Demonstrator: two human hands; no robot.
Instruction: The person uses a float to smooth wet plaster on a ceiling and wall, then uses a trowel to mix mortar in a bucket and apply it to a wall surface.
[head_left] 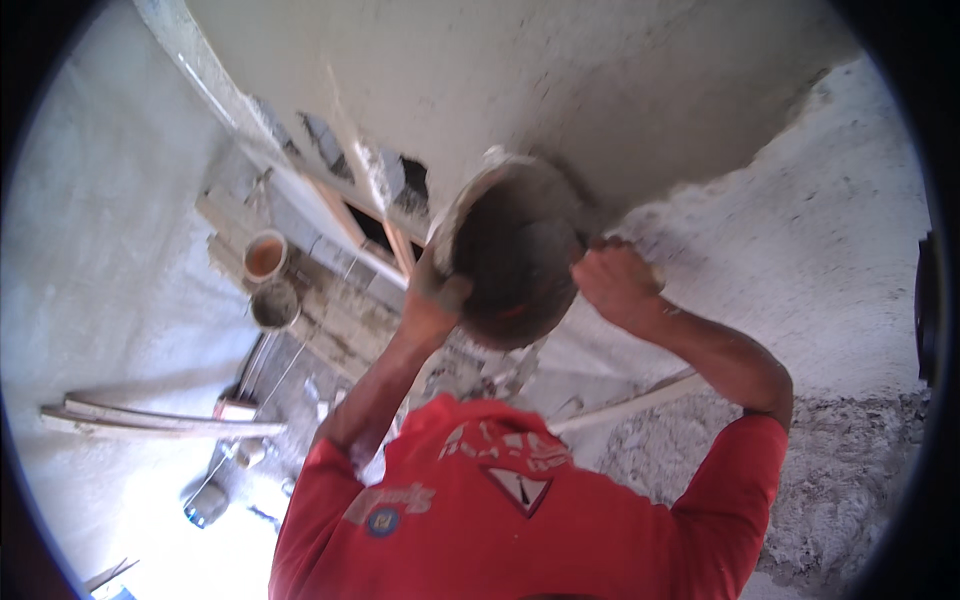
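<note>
My left hand point(437, 300) grips the rim of a mortar-crusted bucket point(472, 195), with the thumb over its edge. The bucket is tilted so that its dark opening faces me, and wet grey mortar point(530, 265) coats the inside. At the bucket's right rim, my right hand point(618, 283) is closed round the short handle of a trowel point(657, 277). Only the pale end of that handle shows clearly; the blade is lost in the shadow by the bucket. Just beyond the bucket is a wall with smooth, damp plaster point(640, 90).
Rough, paler wall point(790, 230) continues on the right. Below left, two small buckets point(265, 255) stand on scaffold planks point(340, 310). Wooden boards point(160, 420) jut out at the left. Timber struts point(345, 215) lean by holes in the wall. Rubble point(850, 480) lies at lower right.
</note>
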